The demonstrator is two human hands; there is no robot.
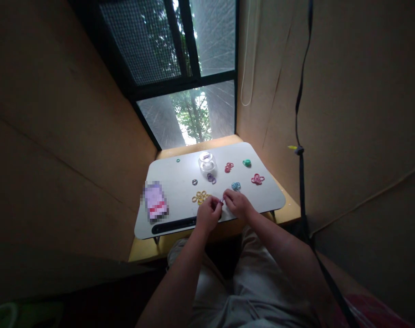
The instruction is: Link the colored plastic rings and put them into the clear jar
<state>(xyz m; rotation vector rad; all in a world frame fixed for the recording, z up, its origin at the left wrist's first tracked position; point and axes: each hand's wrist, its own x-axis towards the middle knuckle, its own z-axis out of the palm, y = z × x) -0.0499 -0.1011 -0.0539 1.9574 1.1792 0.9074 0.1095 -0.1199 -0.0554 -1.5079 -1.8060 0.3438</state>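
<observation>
Here, at the near edge of the tabletop [180, 182], the left hand [207, 215] and right hand [238, 203] meet, fingertips of both pinched together on one tiny ring [222, 200] held between them — small enough that a slip could likely drop it off the edge into the lap. Just beyond lie yellow rings [200, 197] and blue rings [236, 186]; a nudge might scatter them. Farther off stands a clear jar [207, 162] — its contents too small to tell, perhaps a purple ring or so.
</observation>
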